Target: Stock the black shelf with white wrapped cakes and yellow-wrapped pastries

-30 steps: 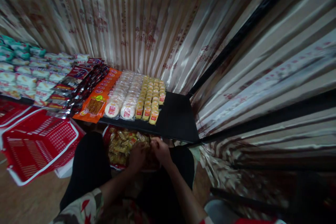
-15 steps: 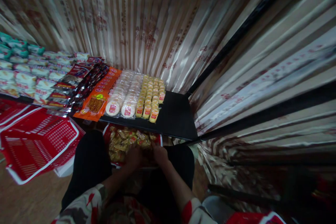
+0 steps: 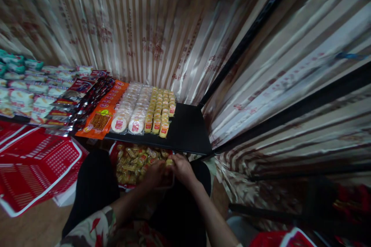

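A small yellow wrapped snack shows between my two hands, over the right part of a red basket between my knees. My right hand is closed on its right side. On its left, the curled fingers of my left hand meet it; their tips are dim and partly hidden. Many loose gold-yellow wrapped snacks fill the basket. Just beyond, a black shelf bears upright rows of similar yellow packets beside white round wrapped crackers.
Farther left on the shelf are an orange snack bag, dark red packets, white bags and green packs. Red baskets stand at left, another lower right. Black poles and a striped curtain border the shelf.
My hands have risen slightly out of the loose snacks, and the right one has come up and turned inward. A yellow snack now shows between them. The view has shifted slightly.
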The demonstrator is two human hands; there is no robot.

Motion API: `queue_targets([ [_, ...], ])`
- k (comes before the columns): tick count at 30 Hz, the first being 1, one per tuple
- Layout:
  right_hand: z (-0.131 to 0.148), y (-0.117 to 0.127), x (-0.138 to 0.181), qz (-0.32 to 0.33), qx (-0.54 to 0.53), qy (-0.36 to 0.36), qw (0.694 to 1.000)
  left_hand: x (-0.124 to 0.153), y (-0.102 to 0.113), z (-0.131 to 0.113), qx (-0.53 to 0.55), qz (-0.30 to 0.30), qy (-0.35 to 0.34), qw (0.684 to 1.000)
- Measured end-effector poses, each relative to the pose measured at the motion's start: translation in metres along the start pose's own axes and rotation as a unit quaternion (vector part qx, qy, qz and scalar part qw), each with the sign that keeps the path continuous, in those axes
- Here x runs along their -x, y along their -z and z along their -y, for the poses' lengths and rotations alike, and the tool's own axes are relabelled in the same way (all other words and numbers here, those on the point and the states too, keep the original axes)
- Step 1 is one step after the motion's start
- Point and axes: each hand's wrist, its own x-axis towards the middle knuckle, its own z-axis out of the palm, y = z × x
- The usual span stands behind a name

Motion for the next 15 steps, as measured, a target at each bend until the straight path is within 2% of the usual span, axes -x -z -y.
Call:
queue_targets([
  [3, -0.001, 0.006, 0.001, -0.065, -0.059, 0.003, 0.996, 0.000, 0.003, -0.015, 0.034, -0.003, 0.001, 0.999],
  [7, -0.007, 0.003, 0.000, -0.159, -0.172, -0.049, 0.971, -0.006, 0.007, -0.031, 0.110, -0.026, -0.031, 0.993],
  [11, -0.013, -0.003, -0.002, -0.164, -0.304, -0.058, 0.937, -0.016, 0.007, -0.043, 0.129, -0.045, -0.023, 0.990],
  [15, -0.017, 0.000, -0.009, -0.176, -0.393, -0.045, 0.902, -0.024, 0.007, -0.059, 0.108, -0.052, -0.011, 0.993],
])
